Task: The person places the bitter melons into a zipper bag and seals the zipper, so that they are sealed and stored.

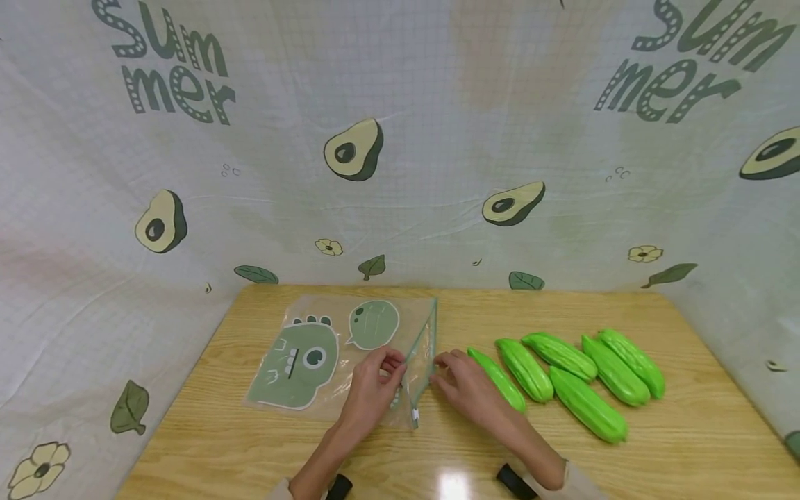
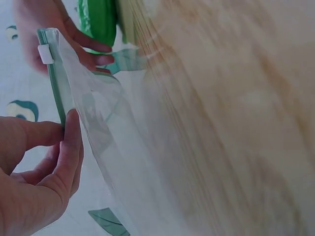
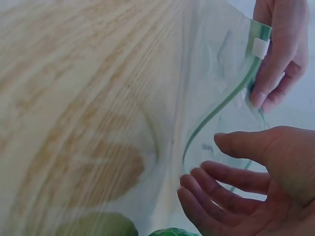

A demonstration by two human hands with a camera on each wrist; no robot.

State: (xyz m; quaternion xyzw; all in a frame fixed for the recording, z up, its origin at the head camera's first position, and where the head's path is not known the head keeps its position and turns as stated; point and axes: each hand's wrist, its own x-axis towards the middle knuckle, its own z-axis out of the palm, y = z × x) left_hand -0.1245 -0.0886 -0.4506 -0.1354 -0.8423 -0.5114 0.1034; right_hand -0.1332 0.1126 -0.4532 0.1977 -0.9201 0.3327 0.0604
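A clear zip bag (image 1: 340, 399) printed with a green one-eyed monster and a speech bubble lies on the table. Its green-edged mouth gapes at the right, and a white slider (image 1: 415, 414) sits at the near end of the zip. My left hand (image 1: 369, 392) pinches one edge of the mouth between thumb and fingers. At the opposite edge is my right hand (image 1: 465, 389), its fingers loosely bent around the opening; in the right wrist view its thumb and fingertips stand apart with nothing between them. The leftmost bright green bitter melon (image 1: 500, 382) is just beside that hand.
Several more bitter melons (image 1: 589, 404) lie in a loose group at the right of the wooden table (image 1: 500, 451). A pale cloth (image 1: 431, 229) with avocado prints hangs behind and at both sides.
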